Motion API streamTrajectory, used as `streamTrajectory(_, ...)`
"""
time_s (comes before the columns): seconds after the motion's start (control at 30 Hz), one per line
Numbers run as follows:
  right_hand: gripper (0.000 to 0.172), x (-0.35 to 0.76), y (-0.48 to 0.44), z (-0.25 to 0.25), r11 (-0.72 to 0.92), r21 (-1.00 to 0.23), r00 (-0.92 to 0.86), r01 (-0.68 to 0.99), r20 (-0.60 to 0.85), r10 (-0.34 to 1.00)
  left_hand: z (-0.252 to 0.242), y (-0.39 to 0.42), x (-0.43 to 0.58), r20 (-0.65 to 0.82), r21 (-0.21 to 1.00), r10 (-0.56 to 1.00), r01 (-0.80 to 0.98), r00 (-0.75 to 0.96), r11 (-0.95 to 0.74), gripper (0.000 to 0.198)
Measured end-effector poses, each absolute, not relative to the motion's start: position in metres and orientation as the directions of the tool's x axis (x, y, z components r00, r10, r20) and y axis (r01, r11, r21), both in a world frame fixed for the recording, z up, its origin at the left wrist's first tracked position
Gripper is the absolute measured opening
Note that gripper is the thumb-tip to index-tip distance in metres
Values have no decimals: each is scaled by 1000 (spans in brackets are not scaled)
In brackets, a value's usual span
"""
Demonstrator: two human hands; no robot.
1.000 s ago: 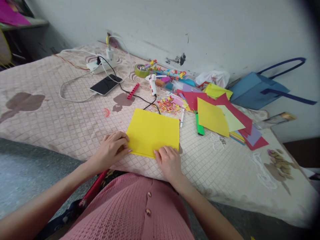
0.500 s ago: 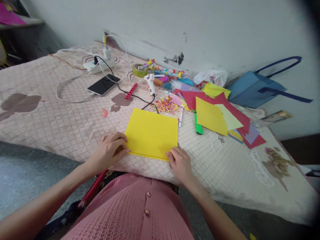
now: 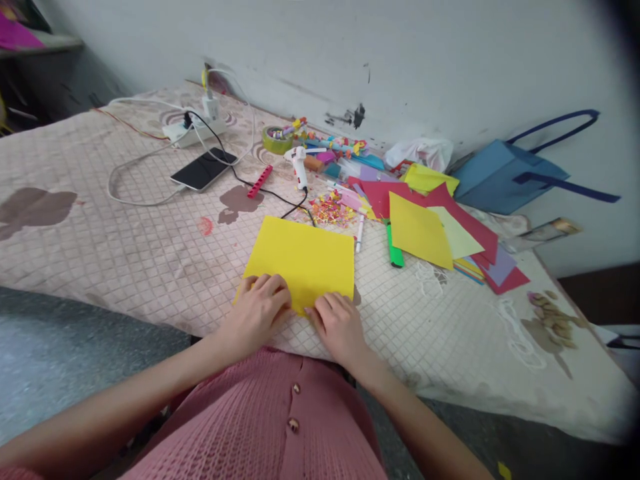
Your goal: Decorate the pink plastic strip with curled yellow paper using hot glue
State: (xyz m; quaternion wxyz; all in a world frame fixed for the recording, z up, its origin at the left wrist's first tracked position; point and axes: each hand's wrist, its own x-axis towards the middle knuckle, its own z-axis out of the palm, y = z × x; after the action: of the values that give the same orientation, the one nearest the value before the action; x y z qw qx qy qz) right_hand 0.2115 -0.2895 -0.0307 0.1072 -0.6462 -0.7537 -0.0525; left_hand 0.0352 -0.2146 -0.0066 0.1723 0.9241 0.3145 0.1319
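Note:
A folded yellow paper sheet (image 3: 305, 257) lies on the quilted bed cover (image 3: 125, 247) in front of me. My left hand (image 3: 257, 312) rests on the sheet's near left corner, fingers curled and pressed onto its edge. My right hand (image 3: 339, 327) sits close beside it at the middle of the near edge, with its fingertips gripping the paper. The two hands nearly touch.
Behind the sheet lie a white glue gun (image 3: 299, 163) with its black cord, colourful paper scraps (image 3: 330, 208), a green marker (image 3: 395, 247) and a pile of coloured sheets (image 3: 440, 227). A phone (image 3: 203, 170), a power strip (image 3: 193, 131) and a blue bag (image 3: 500, 177) lie farther back.
My left hand moved right from beside the sheet onto its near left corner. My right hand slid back left along the near edge, so both hands now meet.

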Motion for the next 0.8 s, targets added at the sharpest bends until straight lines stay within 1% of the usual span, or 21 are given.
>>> streamTrajectory(0.2, 25, 207, -286, -34, 120, -12, -113, 993, 233, 966, -12, -220, 39, 168, 359, 671, 589, 722, -724, 17)
streamTrajectory(0.5, 27, 202, -281, -34, 80, 4, -79, 997, 245, 966, -18, -224, 48, 194, 222, 701, 665, 686, -713, 19)
streamTrajectory(0.67, 27, 204, -281, -36, 78, 24, -81, 997, 252, 964, -17, -224, 49, 188, 209, 705, 673, 684, -709, 20)
streamTrajectory(0.8, 27, 213, -283, -36, 45, 44, -55, 998, 260, 964, -17, -223, 47, 175, 219, 708, 674, 684, -706, 19)
